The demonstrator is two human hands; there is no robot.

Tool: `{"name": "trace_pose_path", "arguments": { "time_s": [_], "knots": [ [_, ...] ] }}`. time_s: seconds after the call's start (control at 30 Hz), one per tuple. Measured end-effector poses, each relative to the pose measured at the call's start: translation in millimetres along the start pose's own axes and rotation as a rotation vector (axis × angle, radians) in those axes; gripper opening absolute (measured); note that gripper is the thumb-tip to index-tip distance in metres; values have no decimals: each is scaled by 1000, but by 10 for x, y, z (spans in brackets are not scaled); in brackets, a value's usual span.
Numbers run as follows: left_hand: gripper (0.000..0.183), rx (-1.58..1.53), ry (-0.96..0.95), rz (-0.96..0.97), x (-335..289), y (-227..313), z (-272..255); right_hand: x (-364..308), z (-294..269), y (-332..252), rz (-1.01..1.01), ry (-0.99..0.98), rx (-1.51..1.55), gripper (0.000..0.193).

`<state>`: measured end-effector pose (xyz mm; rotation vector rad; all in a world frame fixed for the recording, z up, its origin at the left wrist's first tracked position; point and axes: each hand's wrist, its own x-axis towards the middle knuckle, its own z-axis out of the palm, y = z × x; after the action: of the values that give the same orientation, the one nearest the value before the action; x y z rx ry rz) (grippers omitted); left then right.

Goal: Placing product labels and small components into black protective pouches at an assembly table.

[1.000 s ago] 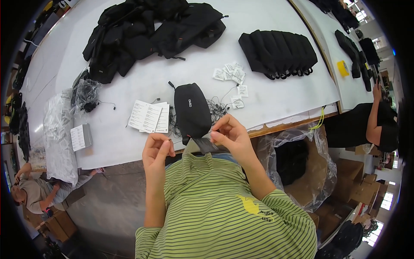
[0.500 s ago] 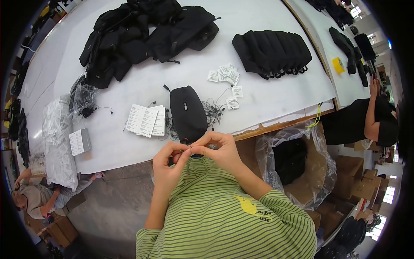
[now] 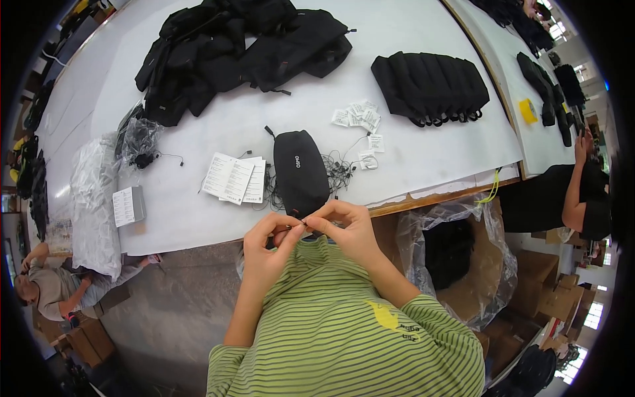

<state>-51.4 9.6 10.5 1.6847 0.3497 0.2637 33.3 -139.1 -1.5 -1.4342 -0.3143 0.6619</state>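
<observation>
A black zippered pouch lies on the white table, its near end at the table's front edge. Right at that end, the fingertips of my left hand and my right hand meet in a pinch. Something small and dark, perhaps a thin cord, is between them; the fingers hide most of it. Several black strings lie tangled beside the pouch. To its left, printed white cards are fanned out, and small white packets sit beyond it to the right.
Black bags are heaped at the far left, with a row of black pouches at the far right. Clear plastic bags and a stack of cards lie left. A plastic-lined carton stands below the table edge. Other people are at both sides.
The view has shifted, so the table's things appear a little further right. Both hands stay pinched together by the pouch's near end, with only slight finger movement.
</observation>
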Motion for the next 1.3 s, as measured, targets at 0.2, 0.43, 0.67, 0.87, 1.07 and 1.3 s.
{"name": "trace_pose_path", "arguments": {
  "time_s": [0.2, 0.43, 0.67, 0.87, 1.07, 1.3],
  "knots": [
    [5, -169, -49, -55, -4, -81, 12, -11, 23, 71, 122, -23, 264, 11],
    [7, 144, -169, -43, 31, 56, -81, 14, -21, -33, -51, -9, -198, 11],
    [15, -185, -67, -108, 87, -124, -43, 61, -122, -127, 31, -231, -79, 14],
    [12, -55, -234, -70, 30, -78, -59, 247, -155, -108, -29, -278, -287, 17],
    [15, 243, -433, 254, -88, 5, 264, 605, -5, 213, -380, -54, -1072, 41],
    [17, 262, -479, 168, -15, -52, 219, 527, -189, 229, -297, 202, -1036, 27]
  ]
}}
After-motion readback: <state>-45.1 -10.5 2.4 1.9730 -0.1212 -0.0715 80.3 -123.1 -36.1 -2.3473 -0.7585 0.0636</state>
